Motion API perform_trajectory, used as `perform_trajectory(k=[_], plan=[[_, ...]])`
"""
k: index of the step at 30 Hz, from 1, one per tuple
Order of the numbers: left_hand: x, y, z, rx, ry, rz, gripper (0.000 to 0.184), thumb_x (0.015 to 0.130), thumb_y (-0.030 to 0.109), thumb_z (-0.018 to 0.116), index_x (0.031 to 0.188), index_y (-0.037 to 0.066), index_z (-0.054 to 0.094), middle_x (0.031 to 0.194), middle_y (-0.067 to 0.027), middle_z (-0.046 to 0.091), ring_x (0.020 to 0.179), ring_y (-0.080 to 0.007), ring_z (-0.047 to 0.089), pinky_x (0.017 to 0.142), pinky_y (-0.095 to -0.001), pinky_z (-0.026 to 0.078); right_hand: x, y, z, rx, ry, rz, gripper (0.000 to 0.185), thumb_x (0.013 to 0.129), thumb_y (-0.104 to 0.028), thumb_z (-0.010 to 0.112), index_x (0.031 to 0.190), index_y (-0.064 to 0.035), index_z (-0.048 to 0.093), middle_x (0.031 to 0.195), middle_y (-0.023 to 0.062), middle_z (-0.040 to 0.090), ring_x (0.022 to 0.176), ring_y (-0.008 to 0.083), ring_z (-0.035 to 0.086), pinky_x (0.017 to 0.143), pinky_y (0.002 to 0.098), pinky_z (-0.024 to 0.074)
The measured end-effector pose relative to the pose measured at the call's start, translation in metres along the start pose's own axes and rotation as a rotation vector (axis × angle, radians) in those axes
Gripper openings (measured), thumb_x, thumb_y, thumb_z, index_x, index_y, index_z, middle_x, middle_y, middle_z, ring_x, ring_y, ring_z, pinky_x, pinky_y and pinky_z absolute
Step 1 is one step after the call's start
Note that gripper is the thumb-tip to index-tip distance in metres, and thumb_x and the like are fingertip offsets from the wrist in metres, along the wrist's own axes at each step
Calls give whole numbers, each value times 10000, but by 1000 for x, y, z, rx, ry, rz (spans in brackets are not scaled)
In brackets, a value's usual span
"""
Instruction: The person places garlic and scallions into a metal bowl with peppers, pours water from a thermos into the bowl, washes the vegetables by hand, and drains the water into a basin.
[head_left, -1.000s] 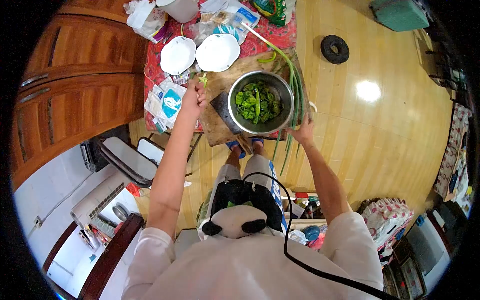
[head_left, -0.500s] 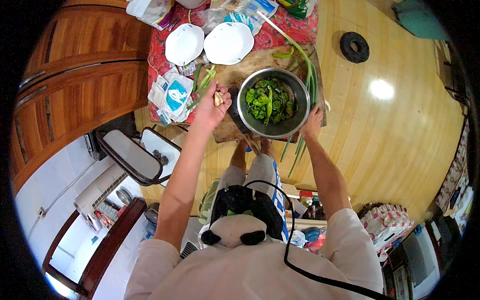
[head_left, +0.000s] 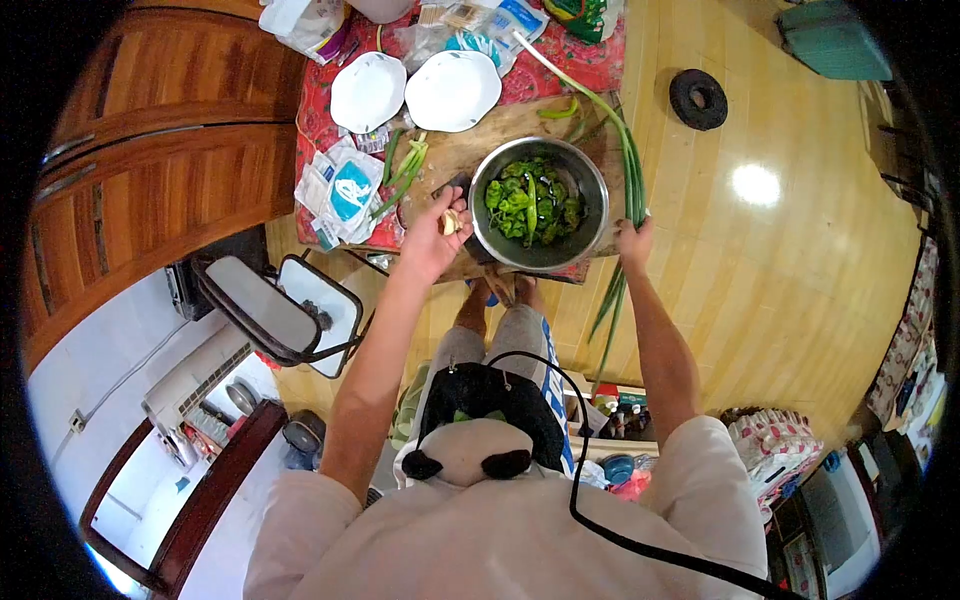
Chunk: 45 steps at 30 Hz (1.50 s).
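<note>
My left hand is curled around pale garlic cloves, just left of a steel bowl. In the bowl lie green peppers, wet and crumpled-looking. My right hand is closed on a long scallion at the bowl's right side; its white end reaches up the board and its green leaves hang below the hand. Partly hidden between my left hand and the bowl is a dark blade, with a wooden handle at the board's near edge. Shorter scallion pieces lie above my left hand.
The wooden board rests on a red-clothed table. Two white plates stand at the back left, beside plastic packets. A pack of wipes lies left. A light green pepper is behind the bowl. A folding chair stands lower left.
My right hand has taken hold of the scallion and shifted it right, off the board's edge. My left hand, with the garlic, has moved slightly down and right, away from the shorter scallion pieces.
</note>
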<state>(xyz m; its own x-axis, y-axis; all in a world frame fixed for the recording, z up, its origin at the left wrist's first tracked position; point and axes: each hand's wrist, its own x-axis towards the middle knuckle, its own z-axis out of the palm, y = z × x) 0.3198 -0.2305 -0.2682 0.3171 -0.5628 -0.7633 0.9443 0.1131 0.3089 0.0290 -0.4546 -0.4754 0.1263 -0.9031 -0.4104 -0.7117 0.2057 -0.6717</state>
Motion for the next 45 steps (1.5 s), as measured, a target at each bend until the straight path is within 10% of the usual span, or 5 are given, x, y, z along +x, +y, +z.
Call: perform_trajectory(k=[8, 13, 22, 27, 45], plan=[[-53, -9, 33, 360, 88, 10, 180, 928, 262, 676, 993, 117, 592, 662, 65, 461, 573, -63, 451, 564, -238, 405, -60, -100, -118, 341, -117, -306, 124, 908, -98, 584, 1025, -79, 549, 734, -32, 494, 584, 60, 428, 510, 233, 349], [-93, -18, 64, 1262, -2, 509, 363, 843, 311, 762, 1087, 79, 626, 643, 40, 550, 506, -76, 475, 491, -251, 394, -139, -177, -204, 365, -186, -512, 373, 948, -97, 588, 1297, -11, 487, 1008, 29, 610, 969, 123, 557, 872, 288, 452], [-154, -23, 145, 1752, -133, 1250, 1019, 728, 496, 788, 1527, 166, 248, 700, -90, 628, 605, -270, 635, 573, -389, 518, -295, -294, -321, 157, -286, -734, 391, 858, -5, 584, 1247, 0, 543, 935, 64, 645, 873, 133, 611, 793, 286, 492], [-156, -9, 147, 1750, -27, 1555, 200, 770, 223, 707, 847, 47, 654, 813, -153, 664, 720, -322, 660, 607, -425, 531, -334, -299, -337, 246, -445, -774, 380, 831, 1, 579, 1211, 5, 575, 912, 63, 645, 849, 135, 618, 768, 287, 497], [-200, -18, 148, 2363, 152, 1211, 308, 743, 359, 717, 699, 54, 718, 653, -148, 669, 625, -309, 683, 616, -442, 549, -229, -294, -285, -521, 147, -1151, 665, 714, -104, 736, 1325, -39, 481, 1080, 148, 638, 955, 387, 612, 780, 421, 518]])
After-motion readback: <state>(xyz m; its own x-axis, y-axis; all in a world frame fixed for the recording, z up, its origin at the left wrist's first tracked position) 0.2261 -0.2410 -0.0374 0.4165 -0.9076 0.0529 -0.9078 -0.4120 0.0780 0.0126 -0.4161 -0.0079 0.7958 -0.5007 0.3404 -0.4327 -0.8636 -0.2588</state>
